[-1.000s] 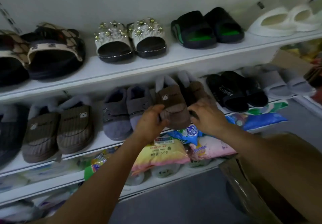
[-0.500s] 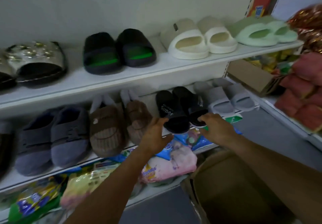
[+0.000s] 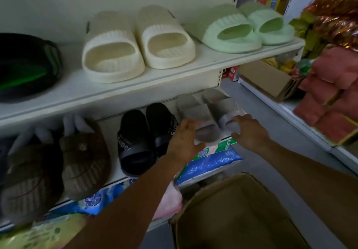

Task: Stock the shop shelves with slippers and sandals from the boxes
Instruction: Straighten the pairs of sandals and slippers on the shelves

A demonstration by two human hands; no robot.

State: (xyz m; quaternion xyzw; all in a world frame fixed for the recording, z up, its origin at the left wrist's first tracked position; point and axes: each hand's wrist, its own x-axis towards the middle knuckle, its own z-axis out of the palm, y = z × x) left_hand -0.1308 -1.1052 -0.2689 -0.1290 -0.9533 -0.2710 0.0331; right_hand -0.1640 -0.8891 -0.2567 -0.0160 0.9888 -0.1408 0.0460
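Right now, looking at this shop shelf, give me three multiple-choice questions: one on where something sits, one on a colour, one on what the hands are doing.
1. Where do the grey slides sit?
A. top shelf
B. lower shelf, right of the black slides
C. in the cardboard box

2. What colour is the pair right of the cream slides?
A. light green
B. red
C. black

3. What are the left hand and right hand doing?
A. resting in the box
B. lifting a cream slide
C. touching the grey slides

Answers: B, they stand beside the black pair; A, the green slides are pale mint; C, both hands sit at their front ends.
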